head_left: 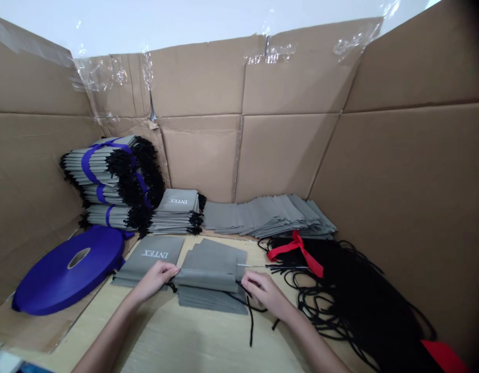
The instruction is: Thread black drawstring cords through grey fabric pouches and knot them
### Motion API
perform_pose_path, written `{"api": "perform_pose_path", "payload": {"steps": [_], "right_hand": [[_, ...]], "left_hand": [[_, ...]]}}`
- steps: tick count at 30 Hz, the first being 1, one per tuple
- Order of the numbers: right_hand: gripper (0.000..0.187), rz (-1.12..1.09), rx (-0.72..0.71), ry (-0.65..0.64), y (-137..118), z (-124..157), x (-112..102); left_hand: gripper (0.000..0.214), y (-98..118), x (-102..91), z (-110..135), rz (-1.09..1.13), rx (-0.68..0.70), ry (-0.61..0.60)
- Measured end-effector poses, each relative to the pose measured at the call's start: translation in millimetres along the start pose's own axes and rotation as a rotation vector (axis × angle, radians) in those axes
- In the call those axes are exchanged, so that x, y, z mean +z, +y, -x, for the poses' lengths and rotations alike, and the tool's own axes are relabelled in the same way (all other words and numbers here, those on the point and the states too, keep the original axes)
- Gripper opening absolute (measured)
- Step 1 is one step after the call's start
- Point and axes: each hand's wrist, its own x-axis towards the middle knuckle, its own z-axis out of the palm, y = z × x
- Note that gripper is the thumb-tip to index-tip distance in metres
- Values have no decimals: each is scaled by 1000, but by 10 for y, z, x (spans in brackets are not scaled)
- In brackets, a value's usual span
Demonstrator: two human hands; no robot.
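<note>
A folded grey fabric pouch [208,276] lies on top of a small pile of grey pouches in the middle of the wooden table. My left hand [156,280] pinches its left end, where a black cord comes out. At the pouch's right end my right hand [263,292] is closed on a black cord [250,321] that trails toward me over the table. A thin metal rod [270,267] sticks out to the right from the pouch's hem. A finished grey pouch marked INTEX [154,256] lies just left of the pile.
A roll of blue ribbon [68,269] lies at the left. Blue-tied bundles of pouches [111,186] and a loose stack [177,210] stand behind. Flat grey pouches [266,215] fan along the back. Black cords [352,295] tied with red ribbon [297,251] fill the right. Cardboard walls [398,171] surround the table.
</note>
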Motion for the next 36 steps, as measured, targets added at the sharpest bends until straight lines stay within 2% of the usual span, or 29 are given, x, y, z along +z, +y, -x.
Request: {"api": "perform_pose_path", "payload": {"steps": [4, 9, 16, 22, 28, 36], "right_hand": [[30, -157, 41, -28, 96, 32, -107], [32, -261, 76, -10, 252, 22, -212], [31, -321, 125, -27, 322, 49, -188], [33, -378, 158, -27, 366, 57, -175], [31, -279, 145, -47, 416, 42, -172], [31, 97, 15, 3, 410, 73, -238]], "left_hand": [[49, 0, -110, 15, -9, -8, -25], [49, 18, -144, 16, -27, -16, -33], [50, -18, -177, 39, -48, -56, -50], [50, -69, -218, 74, -51, -70, -125], [51, -108, -236, 80, -55, -90, -139], [50, -104, -232, 76, -47, -130, -101]]}}
